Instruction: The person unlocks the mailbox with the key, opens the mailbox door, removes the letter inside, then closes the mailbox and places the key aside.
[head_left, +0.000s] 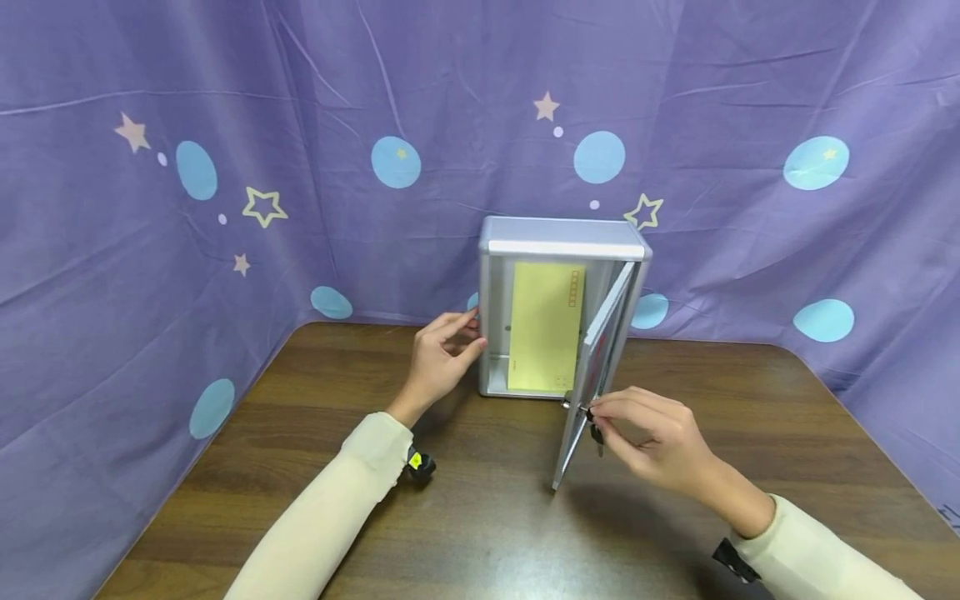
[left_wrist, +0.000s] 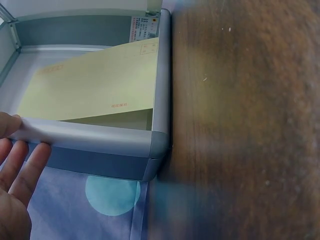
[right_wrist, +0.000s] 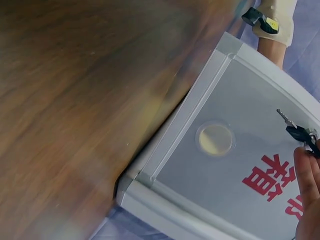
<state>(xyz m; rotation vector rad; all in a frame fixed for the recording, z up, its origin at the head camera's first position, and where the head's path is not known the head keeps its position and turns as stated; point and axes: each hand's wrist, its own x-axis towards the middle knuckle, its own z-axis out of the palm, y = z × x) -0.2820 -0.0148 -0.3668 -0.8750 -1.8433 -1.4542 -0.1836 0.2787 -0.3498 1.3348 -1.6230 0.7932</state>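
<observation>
A silver metal box (head_left: pixel 566 237) stands upright on the table with its hinged door (head_left: pixel 588 358) swung outward. Inside leans a yellow envelope (head_left: pixel 546 325), printed in red, also visible in the left wrist view. My left hand (head_left: pixel 444 354) touches the box's left side; in the left wrist view its thumb lies on the front rim and its fairly straight fingers (left_wrist: pixel 31 167) rest on the outer side. With thumb and fingers, my right hand (head_left: pixel 660 437) pinches a black-headed key at the door's lock. A second key (right_wrist: pixel 295 129) hangs beside it in the right wrist view.
The box stands toward the back of the brown wooden table (head_left: pixel 480 517). A purple curtain (head_left: pixel 480 100) with stars and blue dots hangs behind and beside it. The door's face carries red characters (right_wrist: pixel 270 177) and a round window (right_wrist: pixel 215 139).
</observation>
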